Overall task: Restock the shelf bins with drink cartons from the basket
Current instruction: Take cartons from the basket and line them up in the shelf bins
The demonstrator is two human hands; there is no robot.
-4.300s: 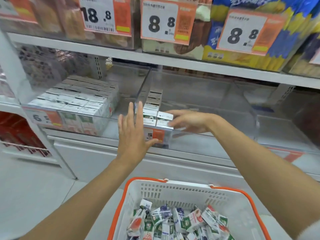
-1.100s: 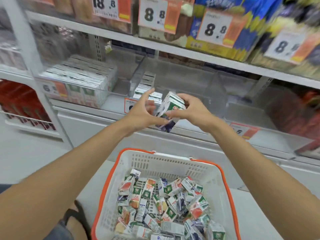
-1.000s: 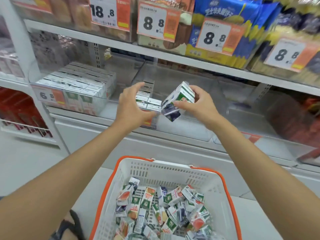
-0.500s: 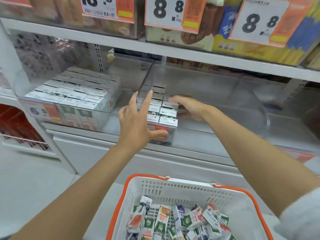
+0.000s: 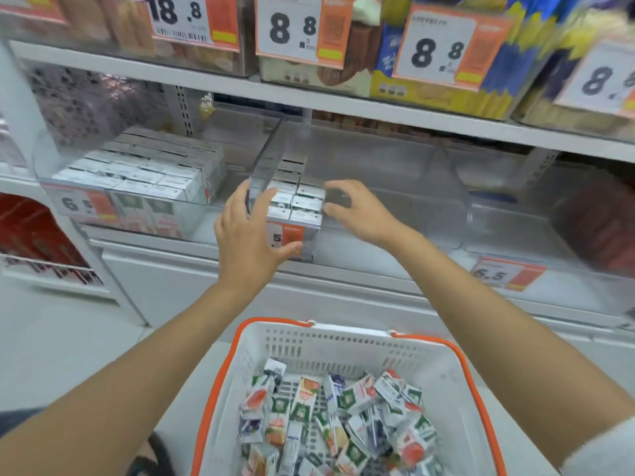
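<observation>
The left hand [image 5: 249, 235] has its fingers spread wide and holds nothing; the fingertips lie against the front left corner of the clear middle bin [image 5: 378, 187] and the thumb reaches across the bin's orange price label [image 5: 287, 237], on which only a "5" can be read. The right hand [image 5: 359, 209] is also empty, its fingers loosely curled and apart, the tips just beside the right face of the stacked cartons [image 5: 297, 201] inside that bin. Those cartons stand in two columns running back from the front wall, white tops up, their print too small to read; the far rows blur together and I cannot count them. To the left, a second clear bin [image 5: 51, 173] is packed with white-topped, green-fronted cartons [image 5: 147, 173] behind a tag reading "6.5" [image 5: 84, 204]. Another "6.5" tag [image 5: 505, 273] sits on the shelf edge at the right. On the shelf above, four price cards show: "18.8" [image 5: 192, 18], "8.8" [image 5: 302, 27], "8.8" [image 5: 438, 49], and one cut off by the frame after "8" [image 5: 601, 82]. Below both forearms stands the white basket [image 5: 343, 341] with an orange rim, holding a loose heap of small drink cartons [image 5: 336, 417] in green, red-orange and dark blue prints, too jumbled to count.
</observation>
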